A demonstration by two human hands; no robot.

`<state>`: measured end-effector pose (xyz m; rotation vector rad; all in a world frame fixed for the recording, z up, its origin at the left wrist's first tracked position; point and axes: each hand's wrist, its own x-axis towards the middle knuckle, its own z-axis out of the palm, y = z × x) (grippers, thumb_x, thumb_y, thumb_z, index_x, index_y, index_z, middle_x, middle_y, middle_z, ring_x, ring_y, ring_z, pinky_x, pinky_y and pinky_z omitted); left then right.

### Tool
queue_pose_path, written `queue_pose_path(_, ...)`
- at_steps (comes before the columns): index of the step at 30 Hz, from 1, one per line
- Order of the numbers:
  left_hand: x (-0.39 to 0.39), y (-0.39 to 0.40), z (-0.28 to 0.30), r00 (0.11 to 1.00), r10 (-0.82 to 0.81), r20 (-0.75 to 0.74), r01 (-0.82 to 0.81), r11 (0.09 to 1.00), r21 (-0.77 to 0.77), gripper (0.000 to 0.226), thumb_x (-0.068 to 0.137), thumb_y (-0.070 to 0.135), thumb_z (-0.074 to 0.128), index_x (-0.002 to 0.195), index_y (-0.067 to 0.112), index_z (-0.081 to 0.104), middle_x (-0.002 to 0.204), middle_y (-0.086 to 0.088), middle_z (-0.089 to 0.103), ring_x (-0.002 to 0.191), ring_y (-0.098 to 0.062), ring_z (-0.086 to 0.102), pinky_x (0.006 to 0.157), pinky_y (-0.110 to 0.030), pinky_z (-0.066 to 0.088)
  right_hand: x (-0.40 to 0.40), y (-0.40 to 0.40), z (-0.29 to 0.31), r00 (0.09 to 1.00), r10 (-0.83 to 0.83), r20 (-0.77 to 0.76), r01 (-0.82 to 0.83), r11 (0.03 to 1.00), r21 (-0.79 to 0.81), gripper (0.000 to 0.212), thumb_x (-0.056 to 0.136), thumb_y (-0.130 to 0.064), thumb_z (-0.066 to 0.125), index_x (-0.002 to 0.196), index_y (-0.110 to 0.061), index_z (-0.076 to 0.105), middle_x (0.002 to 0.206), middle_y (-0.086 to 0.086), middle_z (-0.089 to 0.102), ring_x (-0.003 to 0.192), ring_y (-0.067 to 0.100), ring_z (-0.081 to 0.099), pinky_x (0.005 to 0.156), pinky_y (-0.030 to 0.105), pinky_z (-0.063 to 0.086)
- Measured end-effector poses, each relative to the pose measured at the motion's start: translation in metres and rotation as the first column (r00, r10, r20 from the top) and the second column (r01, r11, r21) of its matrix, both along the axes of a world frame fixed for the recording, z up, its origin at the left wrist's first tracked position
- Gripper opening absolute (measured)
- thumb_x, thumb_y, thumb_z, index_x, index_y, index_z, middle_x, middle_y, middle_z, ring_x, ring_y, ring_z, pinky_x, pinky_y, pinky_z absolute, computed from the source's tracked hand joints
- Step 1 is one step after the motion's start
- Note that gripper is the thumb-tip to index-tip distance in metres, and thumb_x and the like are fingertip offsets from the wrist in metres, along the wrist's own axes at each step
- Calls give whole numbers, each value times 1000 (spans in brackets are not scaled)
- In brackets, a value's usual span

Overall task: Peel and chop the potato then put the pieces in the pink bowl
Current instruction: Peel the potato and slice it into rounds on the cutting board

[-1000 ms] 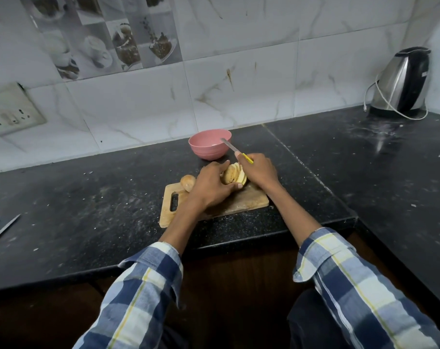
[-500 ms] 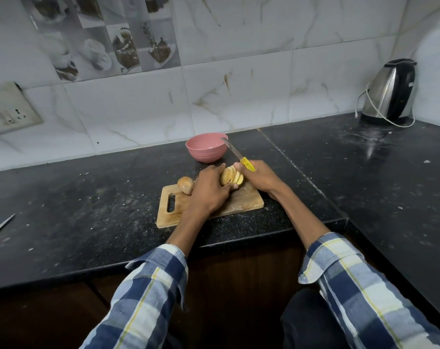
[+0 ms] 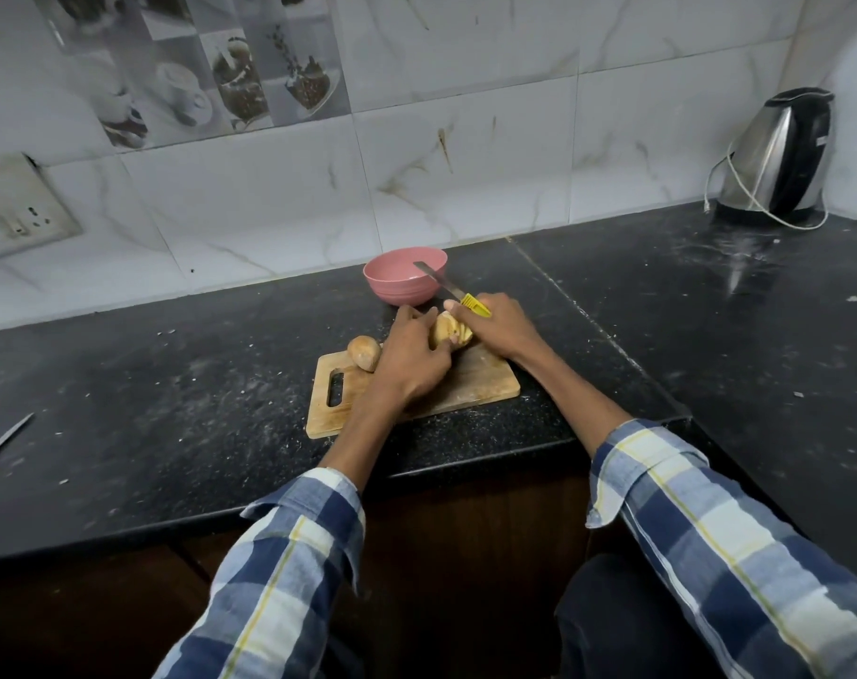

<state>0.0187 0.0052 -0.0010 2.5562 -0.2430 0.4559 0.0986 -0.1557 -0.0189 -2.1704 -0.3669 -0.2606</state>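
A bunch of pale potato slices stands on the wooden cutting board. My left hand curls round the slices from the left. My right hand presses them from the right while gripping a yellow-handled knife, its blade pointing up and left over the pink bowl. The bowl sits just behind the board; what is inside it is not visible. An unpeeled brown potato lies at the board's back left corner.
The black counter runs left and turns a corner to the right. A steel kettle with a white cord stands at the far right. A red-handled knife lies at the left edge. A socket panel is on the wall.
Both hands keep the slices squeezed together and have lifted them slightly toward the bowl. The camera view has shifted, so the kettle and board sit elsewhere in frame.
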Motion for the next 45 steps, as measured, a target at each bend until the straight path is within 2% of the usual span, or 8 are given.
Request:
queue_pose_path(9, -7, 4, 4, 998, 22, 62, -17, 997, -74, 48, 81, 25, 81, 127, 17, 70, 122, -2, 69, 104, -18, 65, 95, -35, 55, -9, 1, 6, 1000, 14, -5, -14, 1000, -17, 41, 91, -48, 67, 64, -20, 55, 69, 0, 58, 63, 16, 54, 61, 35, 37)
queue_pose_path(12, -7, 6, 1, 998, 58, 36, -48, 972, -231, 49, 78, 21, 90, 122, 15, 70, 112, 4, 72, 89, -6, 65, 75, -9, 49, -10, 1, 8, 1000, 15, -17, -16, 999, -29, 45, 90, -55, 67, 68, -16, 60, 72, 1, 62, 68, 17, 58, 61, 36, 40)
queue_pose_path(15, -4, 7, -3, 997, 82, 13, -74, 945, -318, 49, 77, 18, 91, 121, 12, 71, 109, 3, 74, 86, -1, 64, 68, -1, 45, -10, 0, 9, 999, 36, -39, -36, 999, -4, 35, 90, -46, 69, 72, -16, 69, 75, 2, 66, 73, 20, 63, 69, 39, 46)
queue_pose_path(19, -1, 7, -5, 996, 87, 10, -78, 932, -354, 53, 80, 20, 89, 128, 12, 70, 116, -1, 76, 97, -8, 68, 75, -5, 47, -12, -2, 11, 997, 59, -59, -58, 998, 17, 30, 92, -40, 69, 70, -21, 67, 73, -1, 64, 69, 15, 59, 66, 36, 43)
queue_pose_path(22, 1, 8, -7, 995, 94, -17, -93, 911, -402, 50, 85, 20, 85, 132, 11, 68, 120, -2, 75, 99, -10, 68, 84, -18, 50, -12, 0, 11, 994, 77, -77, -77, 997, -7, 39, 94, -42, 67, 78, -7, 67, 76, 4, 63, 68, 17, 56, 65, 35, 40)
queue_pose_path(29, 7, 6, -14, 994, 44, -103, -95, 821, -563, 52, 83, 25, 84, 131, 14, 69, 114, 1, 77, 98, -15, 74, 91, -44, 62, -19, -6, 16, 974, 194, -113, -188, 980, 58, 37, 93, -43, 71, 79, -10, 59, 80, 6, 59, 71, 15, 53, 67, 34, 37)
queue_pose_path(39, 4, 3, -14, 991, -24, -133, -82, 674, -735, 34, 98, 5, 69, 131, 3, 68, 119, -8, 74, 101, -17, 75, 90, -37, 62, -17, -10, 15, 956, 251, -153, -240, 967, 85, 44, 95, -31, 71, 101, 12, 64, 88, 10, 61, 78, 17, 55, 72, 34, 38)
queue_pose_path(45, -2, 0, -12, 987, 158, -5, -132, 808, -574, 37, 97, 16, 71, 134, 12, 68, 123, -1, 74, 109, -14, 69, 100, -34, 55, -15, -4, 12, 971, 199, -135, -189, 979, 79, 28, 91, -33, 71, 74, -13, 63, 72, 2, 59, 68, 15, 53, 68, 35, 37)
